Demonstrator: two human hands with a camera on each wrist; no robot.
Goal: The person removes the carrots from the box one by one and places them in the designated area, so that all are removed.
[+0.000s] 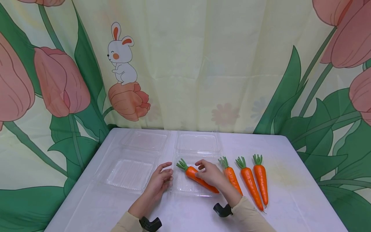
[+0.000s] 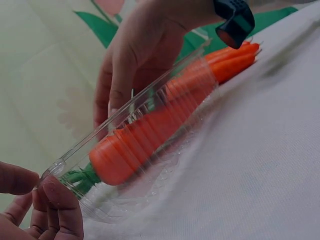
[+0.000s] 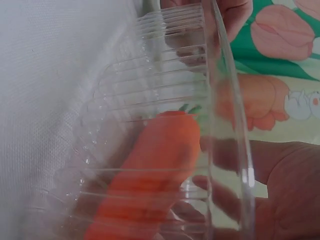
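Observation:
An orange carrot [image 1: 192, 173] with green stalks lies diagonally in the base of a clear plastic clamshell box [image 1: 183, 188], whose lid [image 1: 198, 142] is folded back behind it. With thumb and fingers, my left hand [image 1: 157, 182] pinches the box's rim, as the left wrist view shows. My right hand [image 1: 211, 174] reaches over the rim from the right, its loosely bent fingers [image 3: 222, 155] beside the upper part of the carrot. Contact between them is hard to make out through the ribbed plastic.
Three more carrots, a near one [image 1: 233, 180], a middle one [image 1: 251, 185] and a far one [image 1: 261, 182], lie to the right of the box. A second open clear box [image 1: 127, 175] stands on the left. A tulip-patterned curtain [image 1: 185, 64] hangs behind the white-covered table [image 1: 301, 193].

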